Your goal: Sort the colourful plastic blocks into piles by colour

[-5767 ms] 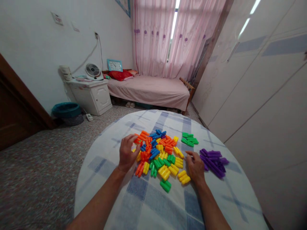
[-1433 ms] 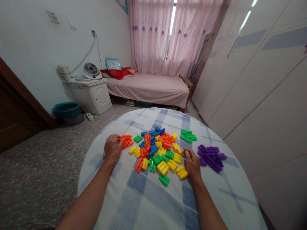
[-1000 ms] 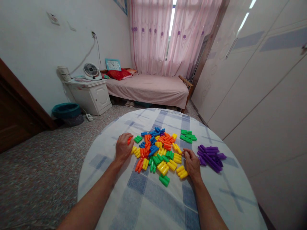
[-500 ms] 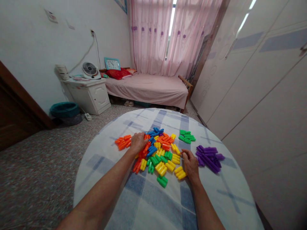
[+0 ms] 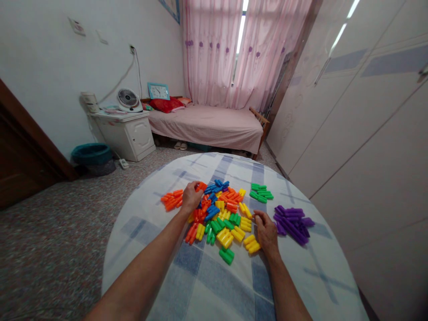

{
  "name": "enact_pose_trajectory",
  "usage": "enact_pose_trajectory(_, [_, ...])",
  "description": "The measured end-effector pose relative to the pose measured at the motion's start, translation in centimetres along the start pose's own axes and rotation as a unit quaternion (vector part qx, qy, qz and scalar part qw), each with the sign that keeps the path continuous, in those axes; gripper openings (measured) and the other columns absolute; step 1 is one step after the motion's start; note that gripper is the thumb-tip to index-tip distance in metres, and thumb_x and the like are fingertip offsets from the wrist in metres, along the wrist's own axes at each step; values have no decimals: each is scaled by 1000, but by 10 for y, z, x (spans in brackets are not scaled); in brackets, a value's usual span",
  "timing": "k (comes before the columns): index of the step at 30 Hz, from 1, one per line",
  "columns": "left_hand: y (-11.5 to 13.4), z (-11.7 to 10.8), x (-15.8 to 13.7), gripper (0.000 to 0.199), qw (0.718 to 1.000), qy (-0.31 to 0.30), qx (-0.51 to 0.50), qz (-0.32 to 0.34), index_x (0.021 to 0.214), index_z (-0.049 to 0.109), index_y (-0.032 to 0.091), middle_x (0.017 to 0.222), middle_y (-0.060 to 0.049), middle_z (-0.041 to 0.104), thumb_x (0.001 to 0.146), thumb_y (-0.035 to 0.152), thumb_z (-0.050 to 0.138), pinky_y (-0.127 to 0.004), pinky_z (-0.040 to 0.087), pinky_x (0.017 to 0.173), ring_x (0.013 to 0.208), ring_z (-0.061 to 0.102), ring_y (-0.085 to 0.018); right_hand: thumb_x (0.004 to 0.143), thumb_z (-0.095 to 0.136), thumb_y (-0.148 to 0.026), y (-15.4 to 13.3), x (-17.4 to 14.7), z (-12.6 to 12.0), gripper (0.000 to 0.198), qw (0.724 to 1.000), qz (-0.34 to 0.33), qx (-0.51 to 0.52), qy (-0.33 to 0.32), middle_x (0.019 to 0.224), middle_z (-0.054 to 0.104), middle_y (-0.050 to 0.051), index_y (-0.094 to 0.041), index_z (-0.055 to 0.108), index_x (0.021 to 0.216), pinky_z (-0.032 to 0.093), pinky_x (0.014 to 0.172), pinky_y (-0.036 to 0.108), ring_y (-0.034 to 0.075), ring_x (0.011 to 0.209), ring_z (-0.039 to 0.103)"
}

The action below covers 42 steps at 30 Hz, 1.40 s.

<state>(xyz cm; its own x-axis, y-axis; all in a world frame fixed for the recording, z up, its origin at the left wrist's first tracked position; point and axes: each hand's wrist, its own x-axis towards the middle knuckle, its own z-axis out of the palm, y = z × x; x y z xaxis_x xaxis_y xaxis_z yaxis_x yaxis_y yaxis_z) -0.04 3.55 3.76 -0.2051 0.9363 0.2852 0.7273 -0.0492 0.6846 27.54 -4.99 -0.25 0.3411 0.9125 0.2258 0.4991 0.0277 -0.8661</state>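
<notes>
My left hand is at the left side of a mixed pile of plastic toy pieces, its fingers closed on an orange toy piece. My right hand rests on the table at the pile's right edge, fingers loosely bent and slightly apart, with nothing visible in them. Close to its fingertips lie yellow pieces. The pile also has blue pieces, green pieces and more orange pieces. Left of my left hand is a separate orange group.
Green sticks and a heap of purple pieces lie apart on the right of the round table, which has a checked cloth. Beyond stand a bed, a white cabinet with a fan, a bin and a wardrobe.
My left hand has lifted slightly up and left from the pile, now with an orange piece showing at its fingertips. My right hand stays almost where it was.
</notes>
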Motion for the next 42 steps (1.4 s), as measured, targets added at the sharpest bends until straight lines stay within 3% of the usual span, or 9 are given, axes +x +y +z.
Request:
enact_pose_trajectory(4, [-16,-29,11,33,988,130,53,56,105,62,18,103,-7,60,76,11,47,-30,44,90,100,55,-19,77,42,-45,0,0,0,42,1000,-3,-8,3,94,70,10,-16,64,98,46,80,36,25,88,64])
enact_pose_trajectory(7, [-38,-50,19,35,976,162,136,55,106,62,21,107,-8,58,77,9,45,-34,42,93,105,52,-21,77,42,-45,-1,0,0,41,1000,-4,-8,4,93,70,10,-16,64,98,46,80,36,25,88,64])
enact_pose_trajectory(12, [-70,-58,16,26,981,65,185,15,95,65,18,101,-11,62,78,14,45,-34,43,84,96,56,-23,77,42,-44,-1,-1,0,40,1000,0,-4,4,93,70,10,-17,64,98,47,79,36,24,87,64])
enact_pose_trajectory(14, [-76,-53,11,25,982,22,189,8,92,66,18,97,-9,64,81,20,44,-32,44,79,91,58,-21,77,43,-44,-1,-1,0,40,1000,-1,-4,6,93,70,10,-17,64,98,47,79,36,24,86,64])
enact_pose_trajectory(17, [-77,-48,4,31,980,5,197,14,97,66,17,102,-9,65,85,29,41,-31,44,82,94,57,-21,77,43,-44,-1,-1,0,41,1000,-5,-4,9,92,70,10,-17,64,98,47,79,36,24,86,64])
enact_pose_trajectory(23, [-54,-47,-7,29,977,80,170,96,102,65,16,112,-10,62,84,29,46,-35,40,94,105,53,-24,77,44,-44,-2,-1,-1,40,1000,-7,0,7,92,70,10,-16,64,97,47,79,36,24,86,64])
enact_pose_trajectory(29, [-12,-37,-31,28,973,-81,89,195,94,67,21,96,-6,65,80,42,56,-32,42,86,94,56,-20,78,43,-44,-3,-2,-1,41,1000,-10,-1,6,94,70,10,-16,64,98,47,78,36,24,87,64])
enact_pose_trajectory(34, [1,-24,-39,32,973,-136,80,169,94,68,21,89,-4,67,76,47,59,-27,42,72,84,58,-18,76,43,-44,-3,-1,-2,41,1000,-13,-9,8,94,70,10,-16,65,96,46,79,36,24,88,63])
enact_pose_trajectory(42, [1,-19,-34,12,979,-170,31,104,72,64,18,70,0,64,75,25,54,-22,38,60,67,58,-13,76,43,-43,-3,-1,-1,41,1000,-15,-2,13,94,70,10,-16,65,96,47,80,37,25,89,63])
